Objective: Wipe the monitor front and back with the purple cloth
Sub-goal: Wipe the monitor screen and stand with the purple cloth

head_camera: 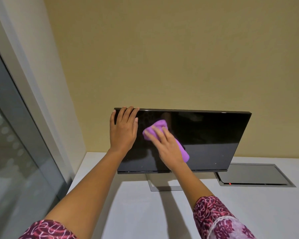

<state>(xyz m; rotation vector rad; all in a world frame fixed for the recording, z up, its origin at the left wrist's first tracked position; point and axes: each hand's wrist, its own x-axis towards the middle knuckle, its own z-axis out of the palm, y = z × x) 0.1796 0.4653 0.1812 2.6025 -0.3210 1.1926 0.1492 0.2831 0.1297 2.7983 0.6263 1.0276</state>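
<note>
A black monitor (205, 135) stands on a white desk (145, 213), its dark screen facing me. My left hand (123, 130) holds the monitor's top left corner, fingers hooked over the top edge and thumb lying on the screen. My right hand (167, 149) presses a bunched purple cloth (158, 125) flat against the left half of the screen, fingers stretched out over it. One end of the cloth sticks out above my fingertips and the other past my palm on the right. The monitor's back is hidden.
The monitor's grey stand base (162, 187) rests on the desk below the screen. A grey cable hatch (252, 175) with a small red light sits in the desk at right. A yellow wall (162, 57) rises behind, and a glass partition (10, 144) runs along the left.
</note>
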